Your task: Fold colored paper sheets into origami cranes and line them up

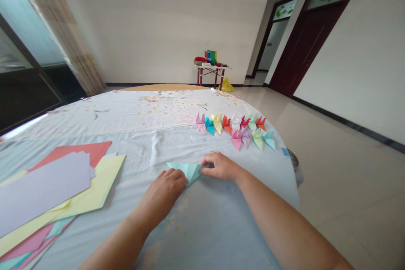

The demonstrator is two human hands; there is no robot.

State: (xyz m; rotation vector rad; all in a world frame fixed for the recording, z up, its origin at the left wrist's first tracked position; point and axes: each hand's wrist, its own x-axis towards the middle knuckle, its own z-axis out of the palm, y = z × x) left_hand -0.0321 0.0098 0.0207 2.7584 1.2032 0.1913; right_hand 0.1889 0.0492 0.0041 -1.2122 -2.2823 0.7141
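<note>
A pale mint-green sheet of origami paper (190, 171), folded into a pointed shape, lies on the cloth between my hands. My left hand (172, 183) rests over its left and near part, fingers curled and pressing it down. At the right corner, my right hand (218, 166) pinches the paper between thumb and fingers. Creases run down the middle of the folded paper. Part of its left side is hidden under my left fingers. Beyond my right hand stand several folded paper cranes (236, 138) in pink, blue, yellow, red, purple and green, set in two rows.
Stacked coloured paper (47, 185) in purple, yellow, red and pink lies at the left of the round table. A pale flowered tablecloth (126, 126) covers the table. Against the far wall, a small table (211, 67) carries several items, with a yellow bag (227, 86) beside it.
</note>
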